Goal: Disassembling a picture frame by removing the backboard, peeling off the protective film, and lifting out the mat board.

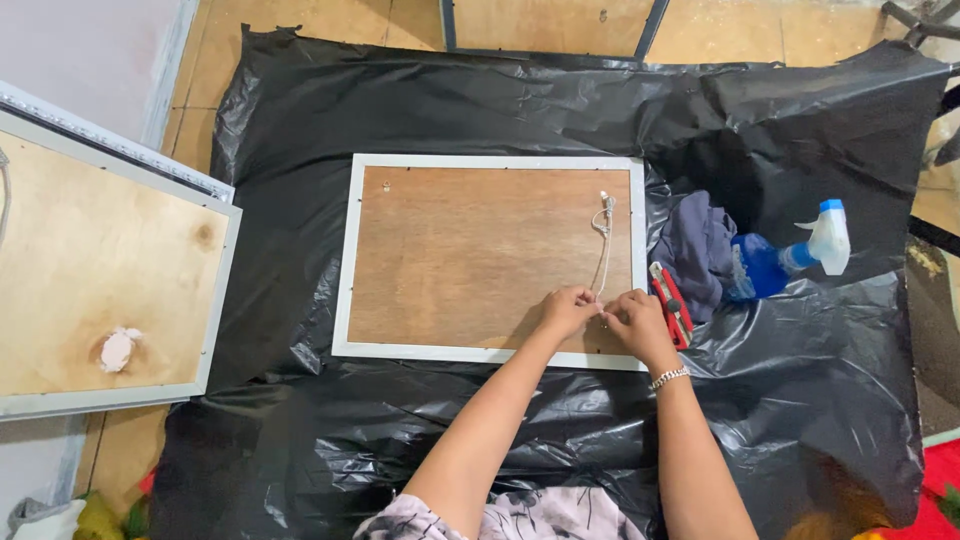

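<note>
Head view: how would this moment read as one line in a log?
left hand: pinching white cord | right hand: pinching cord end | frame back: face down on black plastic sheet

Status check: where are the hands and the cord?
Left hand and right hand pinch the white cord at the frame back. Cord's far end fixed near frame's right edge. Red cutter beside right hand.

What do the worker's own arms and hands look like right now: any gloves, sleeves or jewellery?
Both hands are bare, no gloves. The right hand has a silvery beaded bracelet at the wrist; the left hand wears nothing. Forearms are uncovered; a pale patterned garment shows at the frame's bottom.
</note>
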